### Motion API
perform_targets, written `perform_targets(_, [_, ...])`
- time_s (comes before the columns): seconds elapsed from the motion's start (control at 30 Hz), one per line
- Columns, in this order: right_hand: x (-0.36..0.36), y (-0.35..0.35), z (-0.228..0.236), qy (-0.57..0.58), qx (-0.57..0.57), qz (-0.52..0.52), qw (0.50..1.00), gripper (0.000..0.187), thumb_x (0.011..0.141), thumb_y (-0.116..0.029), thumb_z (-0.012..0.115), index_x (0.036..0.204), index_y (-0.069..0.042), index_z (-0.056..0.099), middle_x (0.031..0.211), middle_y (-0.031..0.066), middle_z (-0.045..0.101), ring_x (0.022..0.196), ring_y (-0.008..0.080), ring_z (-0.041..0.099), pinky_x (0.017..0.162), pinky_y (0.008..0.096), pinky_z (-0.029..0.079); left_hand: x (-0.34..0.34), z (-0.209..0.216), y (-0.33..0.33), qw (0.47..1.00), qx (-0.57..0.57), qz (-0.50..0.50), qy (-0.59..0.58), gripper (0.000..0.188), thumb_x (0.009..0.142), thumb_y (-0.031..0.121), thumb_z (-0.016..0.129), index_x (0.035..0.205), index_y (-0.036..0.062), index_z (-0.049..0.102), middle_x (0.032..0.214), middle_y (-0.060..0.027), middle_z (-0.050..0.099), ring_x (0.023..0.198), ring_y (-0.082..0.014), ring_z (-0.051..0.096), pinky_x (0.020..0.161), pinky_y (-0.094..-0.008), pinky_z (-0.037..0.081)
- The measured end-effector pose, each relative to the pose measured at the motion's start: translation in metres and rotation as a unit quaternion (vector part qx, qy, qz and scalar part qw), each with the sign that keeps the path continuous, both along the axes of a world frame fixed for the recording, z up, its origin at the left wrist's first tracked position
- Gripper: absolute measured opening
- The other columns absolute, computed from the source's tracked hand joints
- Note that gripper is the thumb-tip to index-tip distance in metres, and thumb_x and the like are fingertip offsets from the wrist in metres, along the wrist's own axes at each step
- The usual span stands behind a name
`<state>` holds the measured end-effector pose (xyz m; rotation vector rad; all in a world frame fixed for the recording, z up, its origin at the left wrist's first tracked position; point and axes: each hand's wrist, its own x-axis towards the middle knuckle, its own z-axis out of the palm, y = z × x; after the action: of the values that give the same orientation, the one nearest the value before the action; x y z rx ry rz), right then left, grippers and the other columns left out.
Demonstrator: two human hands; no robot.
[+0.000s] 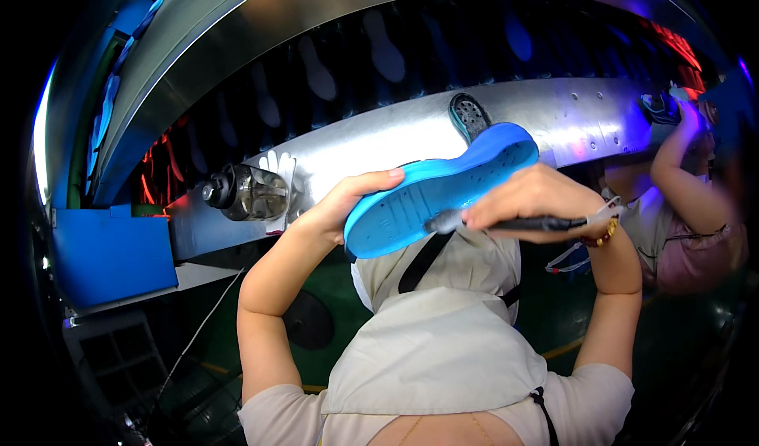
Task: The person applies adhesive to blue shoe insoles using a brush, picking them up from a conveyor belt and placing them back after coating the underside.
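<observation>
A bright blue shoe sole (423, 197) is held up, tilted, with its hollow, ribbed and dotted side showing. My left hand (352, 201) grips its wide left end, thumb over the upper rim; the other fingers are hidden behind it. My right hand (538, 201) is closed around a brush (541, 224) with a dark handle. The greyish brush tip, somewhat blurred, is at the inner face of the sole near its lower rim. Just behind the raised sole, a dark shoe piece with a perforated inside (468, 116) lies on the metal bench (348, 141).
A dark-lidded clear bottle (257, 193) and a white glove (278, 165) sit at the bench's left. Beyond the bench, several soles (385, 47) stand in a dark row under a curved metal hood (229, 19). At right, a co-worker's arm (680, 157) reaches over the bench.
</observation>
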<state>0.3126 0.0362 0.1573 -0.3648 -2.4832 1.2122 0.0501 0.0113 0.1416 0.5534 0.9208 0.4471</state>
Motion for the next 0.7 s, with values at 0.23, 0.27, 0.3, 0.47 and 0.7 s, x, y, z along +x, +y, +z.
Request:
perform_targets(0.23, [0.01, 0.003, -0.006, -0.06, -0.02, 0.035, 0.997, 0.019, 0.074, -0.007, 0.062, 0.092, -0.005, 0.062, 0.096, 0.0097, 0.064, 0.089, 0.0244, 0.061, 0.075, 0.0315, 0.049, 0.002, -0.002, -0.006, 0.996, 0.003, -0.001, 0.086, 0.061, 0.077, 0.039, 0.057, 0.117, -0.0057, 0.047, 0.106, -0.0202, 0.055, 0.093, -0.0231, 0.055, 0.081, -0.0315, 0.045])
perform_targets(0.27, [0.012, 0.004, -0.001, -0.061, -0.015, 0.042, 0.997, 0.019, 0.073, -0.006, 0.062, 0.092, -0.005, 0.062, 0.096, 0.0103, 0.064, 0.089, 0.0245, 0.061, 0.075, 0.0318, 0.049, 0.001, 0.0, -0.007, 0.996, 0.006, -0.002, 0.085, 0.061, 0.077, 0.039, 0.057, 0.117, -0.0057, 0.047, 0.106, -0.0202, 0.055, 0.093, -0.0231, 0.055, 0.081, -0.0315, 0.045])
perform_targets(0.3, [0.012, 0.005, -0.003, -0.009, -0.041, 0.01, 0.999, 0.02, 0.073, -0.005, 0.062, 0.092, -0.004, 0.062, 0.095, 0.0112, 0.064, 0.088, 0.0252, 0.061, 0.075, 0.0323, 0.049, -0.002, 0.001, -0.008, 0.998, 0.011, 0.006, 0.057, 0.06, 0.079, 0.039, 0.056, 0.118, -0.0051, 0.046, 0.105, -0.0198, 0.055, 0.091, -0.0224, 0.056, 0.077, -0.0306, 0.046])
perform_targets(0.47, [0.024, 0.007, -0.026, -0.052, -0.046, -0.039, 0.997, 0.019, 0.073, -0.009, 0.064, 0.093, -0.006, 0.063, 0.094, 0.01, 0.064, 0.087, 0.0262, 0.061, 0.076, 0.0327, 0.049, 0.0, -0.006, 0.0, 0.99, 0.068, -0.033, 0.118, 0.058, 0.081, 0.039, 0.053, 0.118, -0.0046, 0.045, 0.103, -0.0181, 0.055, 0.087, -0.0208, 0.058, 0.075, -0.0309, 0.047])
perform_targets(0.7, [-0.012, 0.001, -0.019, 0.07, -0.267, -0.144, 0.95, 0.025, 0.072, -0.002, 0.065, 0.097, 0.002, 0.063, 0.095, 0.0126, 0.064, 0.065, 0.0113, 0.06, 0.059, 0.0223, 0.049, 0.004, -0.019, 0.001, 0.988, -0.014, 0.098, -0.118, 0.059, 0.083, 0.037, 0.05, 0.126, -0.0017, 0.037, 0.117, -0.0222, 0.048, 0.101, -0.0318, 0.054, 0.086, -0.0417, 0.045])
